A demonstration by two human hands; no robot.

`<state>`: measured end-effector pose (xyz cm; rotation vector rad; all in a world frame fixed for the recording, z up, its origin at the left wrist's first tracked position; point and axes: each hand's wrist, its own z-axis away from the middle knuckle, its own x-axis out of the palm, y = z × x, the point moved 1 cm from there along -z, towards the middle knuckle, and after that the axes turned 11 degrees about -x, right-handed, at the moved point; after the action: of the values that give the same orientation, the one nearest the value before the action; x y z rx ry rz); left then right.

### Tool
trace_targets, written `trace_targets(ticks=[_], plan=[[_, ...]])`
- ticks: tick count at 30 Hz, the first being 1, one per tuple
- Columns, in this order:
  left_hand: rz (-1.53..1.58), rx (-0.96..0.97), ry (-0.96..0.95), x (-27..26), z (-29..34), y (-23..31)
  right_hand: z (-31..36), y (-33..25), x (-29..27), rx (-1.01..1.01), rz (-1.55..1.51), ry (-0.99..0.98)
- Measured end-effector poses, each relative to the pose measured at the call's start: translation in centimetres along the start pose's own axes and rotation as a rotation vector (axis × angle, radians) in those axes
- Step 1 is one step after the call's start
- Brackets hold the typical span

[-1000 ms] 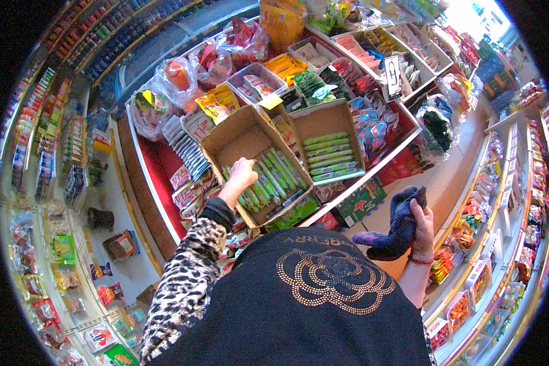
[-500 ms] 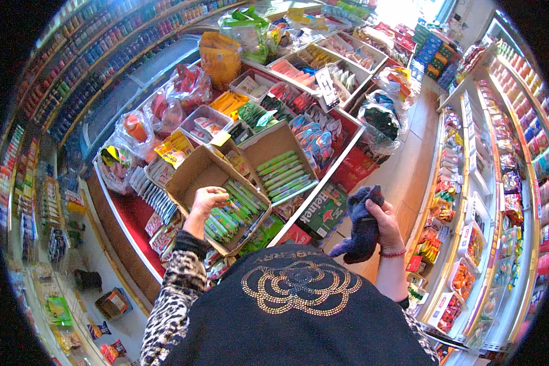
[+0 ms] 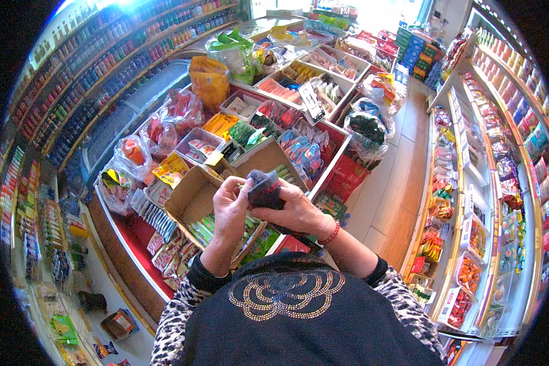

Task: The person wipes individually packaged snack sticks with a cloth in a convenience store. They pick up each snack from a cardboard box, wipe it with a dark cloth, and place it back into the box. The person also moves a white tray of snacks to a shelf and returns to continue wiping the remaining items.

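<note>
My right hand is closed around a bunched dark grey-purple cloth with a thin red line on it. My left hand meets it, thumb and fingers pinched against the cloth's left side. A sliver of green shows at the left fingertips, like the wrapped sticks near it; the cloth and fingers hide most of it. Just beyond and under my hands, an open cardboard box holds several green-wrapped sticks. A second cardboard box with similar sticks adjoins it at the right, partly covered by my hands.
A red display table with a white rim carries bagged snacks, a yellow bag and plastic bins. Packed shelves line the right side, bottle shelves the far left. A tiled walkway runs along the table's right.
My left hand has moved right from over the box of sticks. My right hand has brought the cloth left and up from over the walkway, and both hands now meet at it.
</note>
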<state>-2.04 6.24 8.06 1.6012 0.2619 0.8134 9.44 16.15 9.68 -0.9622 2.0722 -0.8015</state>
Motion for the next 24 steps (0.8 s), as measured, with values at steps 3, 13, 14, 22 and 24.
trace_targets(ticks=[3, 13, 14, 22, 24], plan=[[-0.119, 0.061, 0.038, 0.4, 0.3, 0.5, 0.5, 0.1, 0.2, 0.186, -0.137, -0.017], [-0.070, 0.023, 0.027, -0.8, 0.1, 4.5, 3.0, -1.1, -4.2, 0.355, -0.095, -0.226], [-0.069, 0.010, 0.053, -0.9, -0.3, 4.8, 3.5, -1.1, -4.5, 0.424, -0.113, -0.186], [0.164, -0.126, -0.329, 2.2, -0.1, 0.8, 5.7, -0.4, -3.6, 0.460, -0.265, -0.029], [0.229, -0.135, -0.331, 2.0, -0.2, 0.2, 6.0, -0.3, -4.2, 0.542, -0.309, 0.066]])
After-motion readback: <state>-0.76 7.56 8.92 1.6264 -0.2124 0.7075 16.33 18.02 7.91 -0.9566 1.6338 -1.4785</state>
